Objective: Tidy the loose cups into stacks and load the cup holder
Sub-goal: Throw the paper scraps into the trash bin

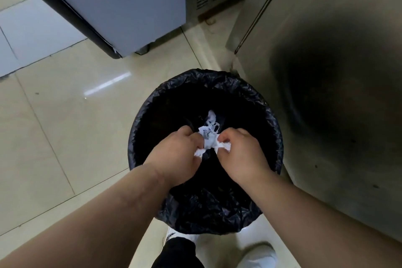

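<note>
Both my hands are over a round bin lined with a black plastic bag (269,119). My left hand (180,154) and my right hand (241,152) each pinch a side of a crumpled white wrapper (210,139) with dark print, held above the bin's dark opening. One white scrap (212,116) shows lower, inside the bin. No cups and no cup holder are in view.
A stainless steel cabinet (337,93) stands tight against the bin on the right. A grey appliance (121,6) with a black edge stands at the back left. Glossy beige floor tiles (65,126) spread to the left. My white shoes (256,254) are just below the bin.
</note>
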Demonstrator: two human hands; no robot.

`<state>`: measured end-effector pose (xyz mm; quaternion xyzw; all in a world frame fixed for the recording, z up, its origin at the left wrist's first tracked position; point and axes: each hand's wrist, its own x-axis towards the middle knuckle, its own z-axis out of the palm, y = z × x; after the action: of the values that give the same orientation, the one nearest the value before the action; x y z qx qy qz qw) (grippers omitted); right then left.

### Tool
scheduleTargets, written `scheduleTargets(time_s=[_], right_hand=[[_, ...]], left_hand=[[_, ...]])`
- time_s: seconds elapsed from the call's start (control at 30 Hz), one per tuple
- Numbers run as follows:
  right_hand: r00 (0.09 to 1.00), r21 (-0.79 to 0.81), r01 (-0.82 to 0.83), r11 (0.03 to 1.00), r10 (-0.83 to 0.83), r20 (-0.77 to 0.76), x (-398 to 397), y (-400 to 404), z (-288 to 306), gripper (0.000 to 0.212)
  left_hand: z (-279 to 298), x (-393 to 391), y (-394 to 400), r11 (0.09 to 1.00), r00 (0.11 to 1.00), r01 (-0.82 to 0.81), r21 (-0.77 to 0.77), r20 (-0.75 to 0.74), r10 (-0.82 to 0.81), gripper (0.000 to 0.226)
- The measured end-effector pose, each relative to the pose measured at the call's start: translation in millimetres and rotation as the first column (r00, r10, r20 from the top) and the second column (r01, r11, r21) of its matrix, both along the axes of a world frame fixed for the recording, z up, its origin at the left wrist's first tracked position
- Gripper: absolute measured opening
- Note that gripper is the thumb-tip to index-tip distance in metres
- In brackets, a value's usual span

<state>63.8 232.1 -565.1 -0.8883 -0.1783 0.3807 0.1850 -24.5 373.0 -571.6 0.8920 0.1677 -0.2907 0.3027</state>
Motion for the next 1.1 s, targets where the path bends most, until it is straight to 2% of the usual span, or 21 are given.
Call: scheduleTargets(time_s=[0.13,0.37,0.53,0.63,0.8,0.9,1.0,1.1], right_hand=[[1.0,-0.035,-0.004,0.999,0.004,-0.018,-0.6,-0.9,-25.0,0.022],[0.992,-0.093,0.109,0.99,-0.114,-0.052,3.6,-1.1,-50.7,0.027],[0.995,-0.116,0.047,0.992,-0.057,-0.081,5.3,1.0,-57.1,0.034],[0.993,-0.134,0.049,0.99,-0.063,-0.104,1.5,-0.1,-47.9,0.03],[0.983,-0.221,-0.019,0.975,-0.022,-0.18,-3.7,-0.8,-12.6,0.022],[0.987,-0.196,-0.058,0.979,0.027,-0.156,-10.3,-3.7,25.0,0.02],[0.974,-0.243,-0.188,0.952,0.149,-0.17,-16.6,-3.6,78.2,0.023],[0.937,-0.276,-0.338,0.9,0.293,-0.19,-22.1,-4.9,145.0,0.022]], left_hand=[[-20.8,4.2,1.0,0.999,0.999,-0.011,0.032,-0.033,0.012,0.032],[-45.7,2.6,-3.4,0.995,0.995,-0.08,0.053,-0.049,0.083,0.033],[-48.3,4.5,-10.2,0.994,0.995,-0.098,0.041,-0.022,0.099,0.043],[-38.3,2.8,-12.9,0.994,0.994,-0.1,0.038,-0.043,0.101,0.045],[2.5,-1.5,-18.4,0.998,0.991,-0.021,0.054,-0.131,0.028,0.042],[43.7,-3.6,-23.6,0.995,0.975,0.082,0.056,-0.21,-0.069,0.039],[97.3,-3.2,-30.8,0.975,0.924,0.22,0.016,-0.324,-0.203,0.034],[159.1,-7.9,-34.5,0.968,0.913,0.252,0.002,-0.332,-0.237,0.031]])
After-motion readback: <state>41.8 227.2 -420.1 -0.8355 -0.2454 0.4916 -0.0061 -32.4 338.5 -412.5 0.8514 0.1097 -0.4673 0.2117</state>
